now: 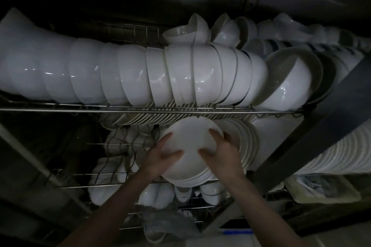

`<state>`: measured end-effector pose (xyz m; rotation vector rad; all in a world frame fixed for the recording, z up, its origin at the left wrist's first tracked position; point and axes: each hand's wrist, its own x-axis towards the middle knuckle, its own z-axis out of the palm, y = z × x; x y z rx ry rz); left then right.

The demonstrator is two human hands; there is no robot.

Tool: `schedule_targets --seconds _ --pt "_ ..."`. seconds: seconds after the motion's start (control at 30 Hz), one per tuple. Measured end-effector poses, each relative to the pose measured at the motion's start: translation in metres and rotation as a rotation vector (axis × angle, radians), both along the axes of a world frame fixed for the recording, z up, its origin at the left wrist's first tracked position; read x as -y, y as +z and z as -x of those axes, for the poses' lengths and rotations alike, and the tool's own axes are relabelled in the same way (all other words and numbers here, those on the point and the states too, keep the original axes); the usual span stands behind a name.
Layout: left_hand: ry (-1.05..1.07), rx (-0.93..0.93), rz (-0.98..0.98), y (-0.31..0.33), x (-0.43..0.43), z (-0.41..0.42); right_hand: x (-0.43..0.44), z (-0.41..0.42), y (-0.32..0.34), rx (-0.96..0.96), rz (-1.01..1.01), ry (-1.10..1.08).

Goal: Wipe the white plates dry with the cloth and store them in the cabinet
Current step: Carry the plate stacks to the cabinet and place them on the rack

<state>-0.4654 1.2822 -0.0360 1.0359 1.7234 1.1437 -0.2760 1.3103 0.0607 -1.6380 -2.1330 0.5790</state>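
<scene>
The white plate (pixel 190 142) stands on edge on the middle wire shelf (pixel 112 185) of the dark cabinet. Its top rim sits just under the front rail (pixel 80 110) of the upper rack, with only a narrow gap between them. Its back lies against a stack of plates (pixel 248 142) ranged to the right. Beyond those, a dark slanting post (pixel 313 126) closes that side. Thin wire dividers (pixel 116 146) stand just left of the plate. A row of white bowls (pixel 140 78) fills the rack above.

Both forearms reach up from below. The left hand (pixel 162 156) grips the plate's left edge, thumb on its face. The right hand (pixel 222 154) grips the right edge the same way. A crumpled grey cloth (pixel 166 224) lies on the lowest shelf, near the left forearm.
</scene>
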Motion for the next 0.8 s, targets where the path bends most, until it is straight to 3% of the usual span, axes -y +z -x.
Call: schedule_targets --seconds 0.1,0.6,0.8 --pt "-0.019 0.072 -0.026 -0.010 -0.007 -0.011 -0.003 -0.001 0.008 0.038 -0.012 -0.024" --pt "-0.169 -0.324 0.095 -0.014 -0.019 -0.016 -0.003 0.007 0.011 0.125 -0.076 -0.101" --pt "-0.214 -0.395 0.093 -0.016 -0.017 -0.009 -0.002 0.011 0.001 0.185 -0.080 -0.135"
